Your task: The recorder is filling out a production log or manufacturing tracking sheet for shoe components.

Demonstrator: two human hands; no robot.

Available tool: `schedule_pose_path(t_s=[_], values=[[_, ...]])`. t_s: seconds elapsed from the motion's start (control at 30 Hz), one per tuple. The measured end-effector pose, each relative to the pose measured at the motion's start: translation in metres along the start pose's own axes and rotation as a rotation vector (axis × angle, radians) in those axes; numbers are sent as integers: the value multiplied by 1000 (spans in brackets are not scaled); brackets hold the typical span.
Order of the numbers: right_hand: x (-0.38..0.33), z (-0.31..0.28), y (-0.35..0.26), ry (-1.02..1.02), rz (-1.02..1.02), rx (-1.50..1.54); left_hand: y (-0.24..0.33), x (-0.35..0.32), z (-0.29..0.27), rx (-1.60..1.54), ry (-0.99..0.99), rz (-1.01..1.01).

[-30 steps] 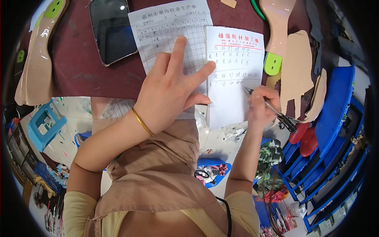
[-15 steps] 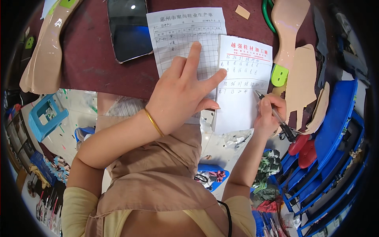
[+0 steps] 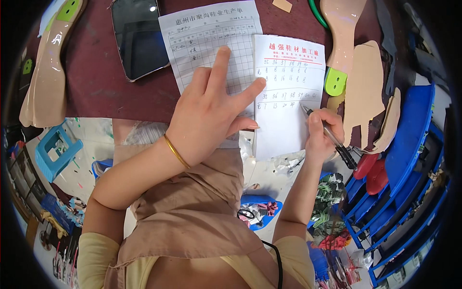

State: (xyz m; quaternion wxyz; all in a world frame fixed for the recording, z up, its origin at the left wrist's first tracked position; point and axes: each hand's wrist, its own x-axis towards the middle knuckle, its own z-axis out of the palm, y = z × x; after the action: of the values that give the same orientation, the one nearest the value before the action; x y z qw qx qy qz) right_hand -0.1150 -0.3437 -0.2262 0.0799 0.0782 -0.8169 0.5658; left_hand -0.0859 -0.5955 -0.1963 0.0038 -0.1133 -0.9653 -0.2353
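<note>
In the head view, the right hand [image 3: 323, 131] was closed around a pen [image 3: 328, 136], its tip resting on the slip of paper with the red heading [image 3: 288, 91]. That slip lay on the dark red table [image 3: 96, 89], its lower part hanging over the near edge, and it overlapped the right side of a gridded sheet [image 3: 211, 41].

The left hand [image 3: 209, 113] lay spread flat on the gridded sheet, fingers apart, the forefinger reaching across to the left edge of the slip, apparently pinning both papers. It gripped nothing. A gold bangle [image 3: 175, 151] sat at its wrist.

As for progress, the slip carried four short rows of handwritten figures. The pen tip stood at the right end of the lowest row, so that row looked nearly finished, while the lower half of the slip was blank.

Around the papers lay a dark phone [image 3: 138, 41] at upper left, glossy tan shoe forms [image 3: 48, 72] at the far left and upper right, and flat tan insole pieces [image 3: 363, 89] on the right. Blue racks [image 3: 409, 159] stood below those.
</note>
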Motion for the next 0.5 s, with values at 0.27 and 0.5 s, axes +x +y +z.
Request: schedule_pose_path(t_s=[0.27,0.5], values=[[0,-1,0,-39,-43,-90,0,0,-1,-1,-9,-1],[0,0,0,7,-1,-82,-1,-1,0,5,-6,3]])
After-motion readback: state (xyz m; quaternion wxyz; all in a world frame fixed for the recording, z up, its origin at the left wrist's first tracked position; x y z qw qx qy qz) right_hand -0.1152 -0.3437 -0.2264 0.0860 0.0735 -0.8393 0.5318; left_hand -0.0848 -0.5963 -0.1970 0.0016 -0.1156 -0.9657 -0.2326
